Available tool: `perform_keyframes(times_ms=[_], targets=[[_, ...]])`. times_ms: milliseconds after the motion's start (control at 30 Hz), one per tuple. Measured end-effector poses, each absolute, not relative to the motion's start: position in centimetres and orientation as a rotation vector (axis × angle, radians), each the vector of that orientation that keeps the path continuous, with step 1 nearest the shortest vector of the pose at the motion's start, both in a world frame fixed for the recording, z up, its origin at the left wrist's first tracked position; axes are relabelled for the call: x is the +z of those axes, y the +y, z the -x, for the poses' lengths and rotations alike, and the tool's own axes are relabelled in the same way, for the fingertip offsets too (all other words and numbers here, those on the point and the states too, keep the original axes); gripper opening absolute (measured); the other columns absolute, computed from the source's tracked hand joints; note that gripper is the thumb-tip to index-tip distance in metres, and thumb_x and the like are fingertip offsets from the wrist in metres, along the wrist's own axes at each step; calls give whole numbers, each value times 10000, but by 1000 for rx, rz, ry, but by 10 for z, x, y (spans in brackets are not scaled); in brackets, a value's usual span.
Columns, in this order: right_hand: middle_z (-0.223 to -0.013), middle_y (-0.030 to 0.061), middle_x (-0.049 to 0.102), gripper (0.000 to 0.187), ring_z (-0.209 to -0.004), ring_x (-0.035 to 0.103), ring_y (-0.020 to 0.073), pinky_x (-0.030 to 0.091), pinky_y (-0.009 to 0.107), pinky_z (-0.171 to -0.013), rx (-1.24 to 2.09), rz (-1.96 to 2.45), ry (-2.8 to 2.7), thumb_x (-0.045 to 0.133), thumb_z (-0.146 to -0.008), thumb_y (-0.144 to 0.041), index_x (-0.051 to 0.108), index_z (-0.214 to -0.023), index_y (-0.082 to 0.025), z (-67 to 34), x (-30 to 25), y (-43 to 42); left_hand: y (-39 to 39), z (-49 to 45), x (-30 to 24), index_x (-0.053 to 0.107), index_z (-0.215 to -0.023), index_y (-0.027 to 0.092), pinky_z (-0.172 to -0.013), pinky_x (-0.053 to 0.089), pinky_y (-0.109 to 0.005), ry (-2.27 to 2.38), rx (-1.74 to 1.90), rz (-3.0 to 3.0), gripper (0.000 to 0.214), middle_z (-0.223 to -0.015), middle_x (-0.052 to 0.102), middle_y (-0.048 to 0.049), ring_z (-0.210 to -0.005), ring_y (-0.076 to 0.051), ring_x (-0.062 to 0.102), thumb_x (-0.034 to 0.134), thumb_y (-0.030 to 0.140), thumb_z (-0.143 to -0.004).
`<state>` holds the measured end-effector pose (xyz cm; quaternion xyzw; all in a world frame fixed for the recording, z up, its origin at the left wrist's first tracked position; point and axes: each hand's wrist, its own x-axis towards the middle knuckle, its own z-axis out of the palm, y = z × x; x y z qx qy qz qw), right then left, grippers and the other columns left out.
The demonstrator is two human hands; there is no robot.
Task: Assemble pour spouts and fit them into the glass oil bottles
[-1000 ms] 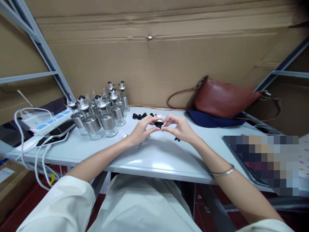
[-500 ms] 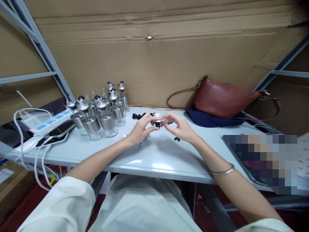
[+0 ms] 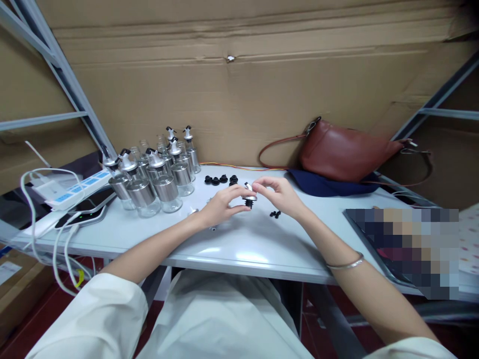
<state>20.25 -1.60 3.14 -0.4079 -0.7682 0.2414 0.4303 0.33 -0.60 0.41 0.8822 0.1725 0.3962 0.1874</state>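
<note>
My left hand (image 3: 220, 205) pinches a small metal pourer cap with a black stopper (image 3: 249, 198) just above the white table (image 3: 239, 239). My right hand (image 3: 279, 195) has its fingertips closed on the top of the same cap. Several loose black stoppers (image 3: 220, 179) lie in a row behind my hands. A few tiny black parts (image 3: 275, 214) rest on the table under my right wrist. Small metal pieces (image 3: 193, 211) lie partly hidden beneath my left hand.
Several glass bottles with steel sleeves and pourer tops (image 3: 157, 174) stand at the back left. A power strip (image 3: 77, 188) with white cables and a phone (image 3: 84, 215) lie at the left edge. A brown handbag (image 3: 344, 149) on dark cloth sits at the back right.
Both hands lowered slightly toward the table with the cap. The cap has turned between the fingers, and the right hand's fingers moved onto its top.
</note>
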Motion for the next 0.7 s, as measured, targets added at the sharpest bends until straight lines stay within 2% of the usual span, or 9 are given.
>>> perform_keyframes(times_ms=[233, 367, 500, 600, 700], targets=[[-763, 49, 713, 360, -753, 642, 200, 480, 308, -732, 541, 988, -1962, 495, -869, -466, 644, -714, -178, -208, 30, -13, -3, -3, 1, 566, -1226, 205, -886, 502, -318, 426, 1178, -2590, 357, -1111, 687, -85, -1006, -169, 645, 595, 268, -875], [-880, 87, 737, 325, -837, 676, 224, 500, 338, -797, 238, 1089, -2062, 405, -924, -324, 681, -862, -163, -219, 24, 1, 0, 0, -1, 588, -1196, 180, -849, 497, -323, 452, 1242, -2884, 299, -1094, 701, -97, -1002, -173, 658, 542, 261, -911], [-1055, 148, 716, 310, -998, 662, 280, 490, 390, -887, -46, 1303, -2214, 399, -895, -155, 690, -998, -122, -236, 13, 17, 2, 3, -1, 601, -1178, 186, -856, 472, -320, 467, 1246, -3098, 268, -1095, 714, -85, -984, -150, 671, 502, 249, -937], [-1171, 161, 675, 392, -1110, 624, 280, 461, 373, -954, -42, 1498, -2338, 385, -847, -38, 666, -1112, -105, -247, 5, 25, 1, 3, -1, 586, -1193, 196, -868, 459, -314, 485, 1233, -3125, 274, -1115, 711, -73, -972, -133, 674, 487, 264, -947], [-1217, 151, 652, 459, -1153, 603, 274, 449, 350, -974, 0, 1617, -2397, 412, -808, 2, 630, -1195, -116, -252, -4, 30, 2, 2, -1, 587, -1182, 199, -866, 452, -313, 466, 1252, -3135, 264, -1096, 720, -61, -957, -125, 677, 480, 274, -952]])
